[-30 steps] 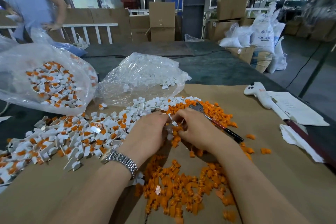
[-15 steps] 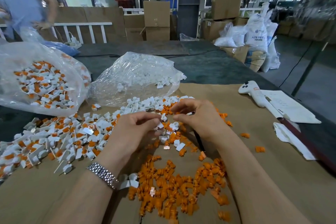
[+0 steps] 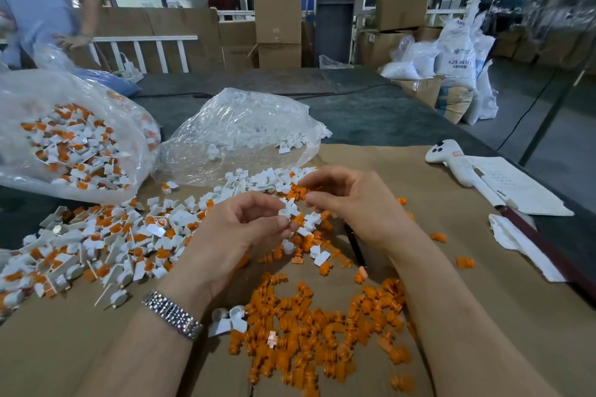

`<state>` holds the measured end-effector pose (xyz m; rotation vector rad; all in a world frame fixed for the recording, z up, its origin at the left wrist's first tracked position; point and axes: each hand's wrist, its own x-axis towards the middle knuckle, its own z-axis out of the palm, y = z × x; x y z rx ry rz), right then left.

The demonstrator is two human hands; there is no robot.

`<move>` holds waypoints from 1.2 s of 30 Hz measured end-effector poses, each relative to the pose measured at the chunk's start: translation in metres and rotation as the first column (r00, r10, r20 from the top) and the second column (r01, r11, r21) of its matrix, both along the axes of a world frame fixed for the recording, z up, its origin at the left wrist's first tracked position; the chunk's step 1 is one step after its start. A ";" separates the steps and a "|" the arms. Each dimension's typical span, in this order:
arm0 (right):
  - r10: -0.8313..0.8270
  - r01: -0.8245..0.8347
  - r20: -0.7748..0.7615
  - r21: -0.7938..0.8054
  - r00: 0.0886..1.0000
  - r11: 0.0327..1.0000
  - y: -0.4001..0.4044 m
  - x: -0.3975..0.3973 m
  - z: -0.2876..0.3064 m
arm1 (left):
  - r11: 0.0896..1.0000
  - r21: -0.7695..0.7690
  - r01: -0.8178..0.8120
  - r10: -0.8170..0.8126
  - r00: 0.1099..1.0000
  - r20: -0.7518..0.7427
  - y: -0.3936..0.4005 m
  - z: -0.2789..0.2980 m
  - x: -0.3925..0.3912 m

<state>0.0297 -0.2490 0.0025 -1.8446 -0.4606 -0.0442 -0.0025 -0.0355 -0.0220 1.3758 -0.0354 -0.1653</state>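
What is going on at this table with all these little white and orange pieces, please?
A person is handling small plastic parts over the brown paper. The left hand pinches a white piece; the right hand sits close beside it, fingers curled, contents unclear. Loose orange pieces lie nearest, a white-and-orange heap to the left.

The cap (image 3: pixel 288 210) is showing plain white, and the loose plugs (image 3: pixel 322 342) are lying bright orange on a tan sheet (image 3: pixel 483 316) over the dark grey desk (image 3: pixel 371 113). The pile (image 3: pixel 106 235) at left is mixing white with orange, as is one clear bag (image 3: pixel 74 145), while the other bag (image 3: pixel 245 129) is holding only white. The watch (image 3: pixel 172 316) is glinting silver.
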 end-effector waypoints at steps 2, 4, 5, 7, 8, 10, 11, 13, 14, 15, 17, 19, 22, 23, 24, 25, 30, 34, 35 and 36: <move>0.035 -0.034 0.022 -0.037 0.999 0.999 0.000 -0.002 0.001 | 1.000 -0.014 0.004 -0.004 1.000 -0.001 0.001 0.001 -0.001; 0.049 -0.049 0.021 -0.015 0.999 0.999 0.001 -0.004 0.002 | 1.000 -0.019 0.010 -0.010 1.000 0.012 0.002 0.002 -0.002; 0.047 -0.047 0.017 0.002 0.999 0.999 0.002 -0.006 0.002 | 1.000 -0.017 0.015 -0.015 1.000 0.016 0.002 0.003 -0.002; 0.039 -0.039 0.042 -0.011 0.998 0.999 0.004 -0.007 0.003 | 0.999 -0.042 0.031 -0.031 0.999 0.014 0.002 0.003 -0.002; 0.039 -0.036 0.064 -0.039 0.997 0.999 0.004 -0.007 0.004 | 0.997 -0.072 0.041 -0.040 0.999 0.010 0.001 0.003 -0.002; 0.043 -0.035 0.093 -0.081 0.995 0.996 0.005 -0.008 0.005 | 0.991 -0.120 0.053 -0.053 0.999 0.005 -0.001 0.004 -0.002; 0.047 -0.038 0.101 -0.088 0.994 0.995 0.006 -0.009 0.005 | 0.989 -0.134 0.060 -0.060 0.998 0.004 -0.001 0.005 -0.002; 0.066 -0.053 0.122 -0.104 0.990 0.993 0.007 -0.012 0.006 | 0.986 -0.149 0.078 -0.079 0.997 0.000 -0.002 0.006 -0.004; 0.076 -0.061 0.135 -0.118 0.988 0.991 0.008 -0.013 0.006 | 0.985 -0.150 0.086 -0.087 0.996 -0.002 -0.003 0.006 -0.004; 0.082 -0.064 0.144 -0.126 0.986 0.990 0.009 -0.014 0.005 | 0.984 -0.150 0.093 -0.094 0.996 -0.003 -0.003 0.007 -0.005; 0.082 -0.066 0.147 -0.115 0.986 0.991 0.011 -0.015 0.005 | 0.982 -0.154 0.106 -0.107 0.994 0.000 -0.003 0.007 -0.005; 0.072 -0.060 0.149 -0.085 0.986 0.995 0.012 -0.014 0.004 | 0.979 -0.157 0.133 -0.132 0.991 0.018 -0.003 0.007 -0.005; 0.054 -0.044 0.153 -0.065 0.987 0.997 0.012 -0.014 0.005 | 0.976 -0.156 0.150 -0.144 0.988 0.048 -0.003 0.005 -0.005; 0.063 -0.053 0.153 -0.071 0.986 0.996 0.012 -0.014 0.005 | 0.981 -0.137 0.139 -0.133 0.990 0.050 -0.004 0.004 -0.005; 0.076 -0.065 0.150 -0.076 0.986 0.995 0.012 -0.015 0.005 | 0.986 -0.107 0.124 -0.119 0.992 0.052 -0.004 0.003 -0.006; 0.083 -0.072 0.146 -0.079 0.986 0.994 0.012 -0.015 0.006 | 0.991 -0.078 0.107 -0.103 0.993 0.053 -0.005 0.003 -0.006; 0.074 -0.074 0.088 -0.003 0.993 0.997 0.014 -0.017 0.007 | 0.985 -0.163 0.048 -0.040 0.998 0.049 -0.007 0.004 -0.004; 0.052 -0.052 0.094 -0.006 0.994 0.999 0.018 -0.020 0.006 | 0.971 -0.239 0.032 -0.022 0.999 0.045 -0.004 0.004 -0.003; 0.068 -0.067 0.085 -0.010 0.994 0.998 0.018 -0.021 0.007 | 0.970 -0.239 0.035 -0.025 0.999 0.047 -0.003 0.005 -0.003; 0.092 -0.092 0.070 -0.012 0.993 0.996 0.016 -0.021 0.007 | 0.971 -0.234 0.044 -0.032 0.998 0.053 -0.002 0.005 -0.003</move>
